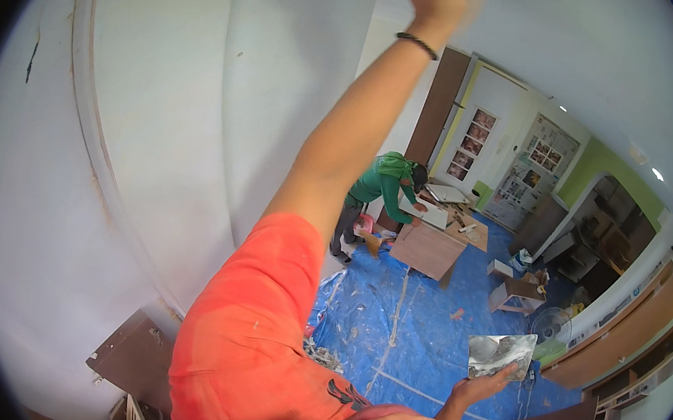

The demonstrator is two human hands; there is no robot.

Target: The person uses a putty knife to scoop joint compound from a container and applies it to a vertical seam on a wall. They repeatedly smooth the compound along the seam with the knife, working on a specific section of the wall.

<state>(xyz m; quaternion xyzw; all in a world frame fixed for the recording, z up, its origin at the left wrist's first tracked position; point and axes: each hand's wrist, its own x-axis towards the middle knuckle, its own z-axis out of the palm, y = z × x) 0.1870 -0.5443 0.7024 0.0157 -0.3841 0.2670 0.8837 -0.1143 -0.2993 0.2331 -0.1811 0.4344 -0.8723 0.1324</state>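
Note:
My left arm, in an orange sleeve, stretches up along the white wall [294,60]. My left hand [431,0] is at the top edge; its fingers are cut off or blurred, so I cannot tell what they hold. A dark bracelet [417,45] circles that wrist. Low on the right, my right hand [485,386] supports a flat rectangular metal plate [501,351], its shiny surface smeared grey and white. Fingers show at the plate's lower right edge; the rest of the grip is partly hidden.
A person in green [379,183] bends over a work table [427,249] bearing boards and tools. Blue sheeting [376,303] covers the floor. Farther right are a small cabinet [519,291], a fan [552,324] and wooden units [625,327]. A brown cabinet [132,356] stands lower left.

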